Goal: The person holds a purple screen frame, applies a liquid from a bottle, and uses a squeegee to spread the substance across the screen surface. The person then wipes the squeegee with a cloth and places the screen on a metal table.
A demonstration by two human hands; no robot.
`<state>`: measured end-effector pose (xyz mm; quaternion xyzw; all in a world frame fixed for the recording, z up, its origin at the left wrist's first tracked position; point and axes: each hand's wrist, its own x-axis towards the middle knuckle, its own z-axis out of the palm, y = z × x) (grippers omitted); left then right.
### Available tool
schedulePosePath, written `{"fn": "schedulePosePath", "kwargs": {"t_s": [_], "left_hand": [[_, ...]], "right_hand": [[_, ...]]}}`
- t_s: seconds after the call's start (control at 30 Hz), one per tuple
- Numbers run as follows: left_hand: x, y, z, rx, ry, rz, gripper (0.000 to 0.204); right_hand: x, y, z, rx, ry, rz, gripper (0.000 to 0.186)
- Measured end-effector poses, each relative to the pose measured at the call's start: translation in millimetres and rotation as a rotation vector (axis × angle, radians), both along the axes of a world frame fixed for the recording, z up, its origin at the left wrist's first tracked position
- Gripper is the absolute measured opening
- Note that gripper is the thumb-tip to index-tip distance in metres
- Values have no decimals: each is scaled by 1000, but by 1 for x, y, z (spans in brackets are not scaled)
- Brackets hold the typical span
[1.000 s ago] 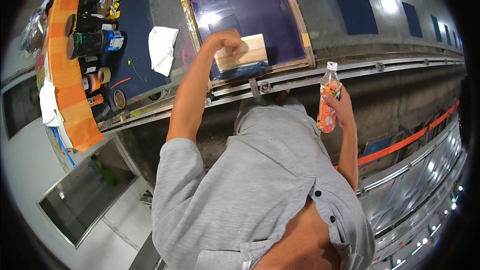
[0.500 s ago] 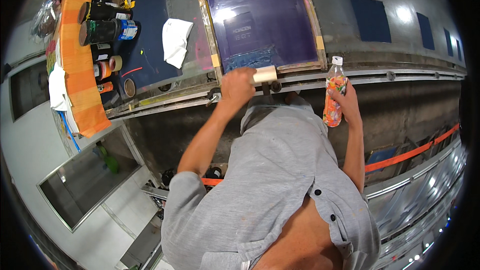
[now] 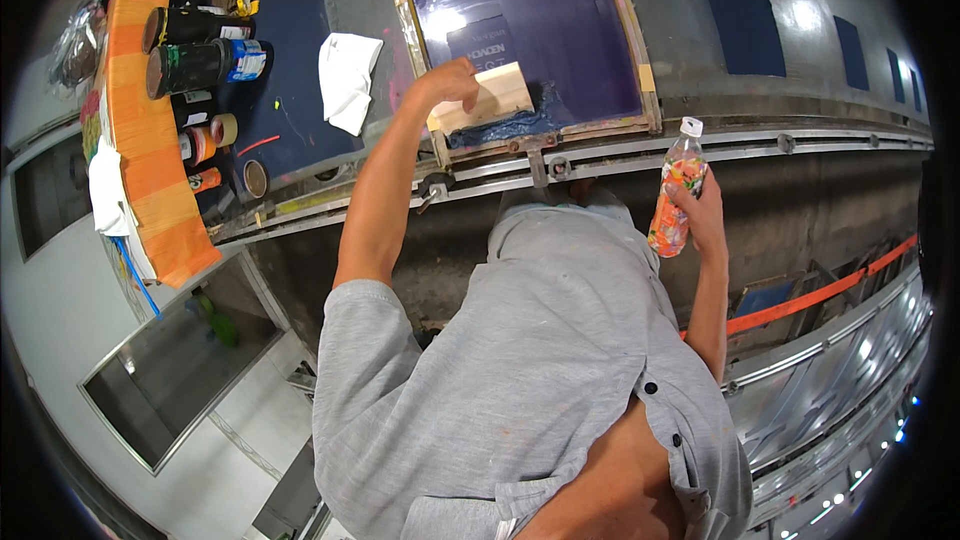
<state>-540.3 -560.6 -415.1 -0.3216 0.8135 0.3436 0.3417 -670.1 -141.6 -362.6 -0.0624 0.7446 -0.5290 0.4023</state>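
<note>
My left hand is closed on a pale wooden squeegee, which stands on the purple mesh of a screen-printing frame. Thick dark blue ink lies in a band along the near end of the mesh, just on my side of the squeegee. Off the frame's near right corner, my right hand grips a clear plastic bottle with a white cap and an orange printed sleeve. The bottle is held upright with a slight tilt, in front of the table's rail. The squeegee's lower edge is hidden.
A metal rail runs along the table's near edge. A crumpled white cloth lies left of the frame. Farther left are dark ink containers, tape rolls and an orange cloth. Dark blue panels lie on the right of the table.
My left hand has moved from the frame's near edge onto the mesh, and the squeegee now rests there beyond the ink. My right hand still holds the bottle, nearly in place.
</note>
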Motion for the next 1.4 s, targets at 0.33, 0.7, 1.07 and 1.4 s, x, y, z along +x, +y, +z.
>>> {"fn": "schedulePosePath", "kwargs": {"t_s": [0.33, 0.7, 1.07, 1.4], "left_hand": [[-6, 16, 33, -78, 74, -114, 43], [74, 137, 55, -464, 615, -42, 31], [-70, 43, -24, -39, 37, -178, 36], [-33, 15, 19, 65, 95, -158, 34]], "right_hand": [[-2, -9, 1, 11, 58, 55, 47], [-7, -20, -3, -19, 57, 90, 42], [-8, -9, 8, 11, 108, 37, 50], [-2, -5, 1, -3, 88, 3, 55]]}}
